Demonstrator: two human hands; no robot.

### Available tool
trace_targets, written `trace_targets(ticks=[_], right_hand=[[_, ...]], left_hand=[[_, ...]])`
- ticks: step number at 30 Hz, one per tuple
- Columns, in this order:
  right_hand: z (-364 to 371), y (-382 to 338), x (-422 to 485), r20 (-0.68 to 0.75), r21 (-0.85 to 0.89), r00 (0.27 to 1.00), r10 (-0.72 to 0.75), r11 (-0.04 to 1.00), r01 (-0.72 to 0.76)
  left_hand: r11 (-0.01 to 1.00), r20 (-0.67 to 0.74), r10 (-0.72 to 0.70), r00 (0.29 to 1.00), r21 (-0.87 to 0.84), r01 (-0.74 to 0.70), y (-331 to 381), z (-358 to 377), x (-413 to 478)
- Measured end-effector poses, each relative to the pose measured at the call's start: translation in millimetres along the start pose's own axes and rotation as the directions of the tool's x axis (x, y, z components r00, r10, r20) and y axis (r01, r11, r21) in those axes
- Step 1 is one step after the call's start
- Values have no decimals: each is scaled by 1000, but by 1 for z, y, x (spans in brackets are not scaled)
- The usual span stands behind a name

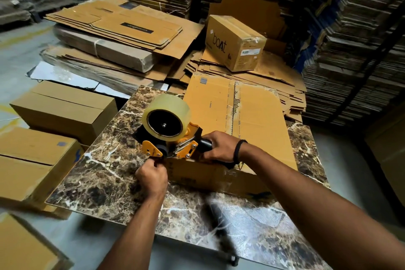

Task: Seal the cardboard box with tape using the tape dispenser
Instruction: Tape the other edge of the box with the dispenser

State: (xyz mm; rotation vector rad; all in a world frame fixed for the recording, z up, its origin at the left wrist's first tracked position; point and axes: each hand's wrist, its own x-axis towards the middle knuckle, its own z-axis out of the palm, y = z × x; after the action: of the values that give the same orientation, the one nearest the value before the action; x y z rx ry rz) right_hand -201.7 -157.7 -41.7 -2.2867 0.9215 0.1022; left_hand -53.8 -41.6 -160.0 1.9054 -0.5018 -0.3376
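A brown cardboard box (245, 116) lies on the marble-patterned table (105, 173), its top flaps folded down with a seam running away from me. An orange tape dispenser (173, 140) carrying a big roll of clear tape (166, 114) sits at the box's near left corner. My right hand (219, 147) grips the dispenser's black handle. My left hand (152, 178) is curled just below the dispenser's front roller, fingers pinching at the tape end by the box's side; the tape itself is too clear to make out there.
Closed cardboard boxes (63, 107) stand left of the table. A sealed box marked "boat" (234, 41) rests on flattened cartons behind. Tall stacks of flat cardboard (355, 50) wall in the back and right. Grey floor shows at the left and below the table.
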Motion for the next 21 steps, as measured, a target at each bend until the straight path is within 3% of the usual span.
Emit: trace_targets(ticks=[6, 11, 15, 21], right_hand=[[-25, 45, -47, 1, 2, 998, 59, 998, -59], [-24, 72, -68, 34, -18, 989, 143, 990, -142], [-23, 71, -65, 36, -25, 992, 119, 993, -118], [-21, 73, -65, 37, 23, 991, 130, 991, -131]], left_hand=[[998, 4, 57, 998, 12, -57, 6, -4, -5], [996, 49, 55, 997, -79, -51, 9, -2, -10], [990, 28, 53, 998, -134, -49, 5, -4, -12], [975, 263, 92, 960, -219, -34, -2, -10, -13]])
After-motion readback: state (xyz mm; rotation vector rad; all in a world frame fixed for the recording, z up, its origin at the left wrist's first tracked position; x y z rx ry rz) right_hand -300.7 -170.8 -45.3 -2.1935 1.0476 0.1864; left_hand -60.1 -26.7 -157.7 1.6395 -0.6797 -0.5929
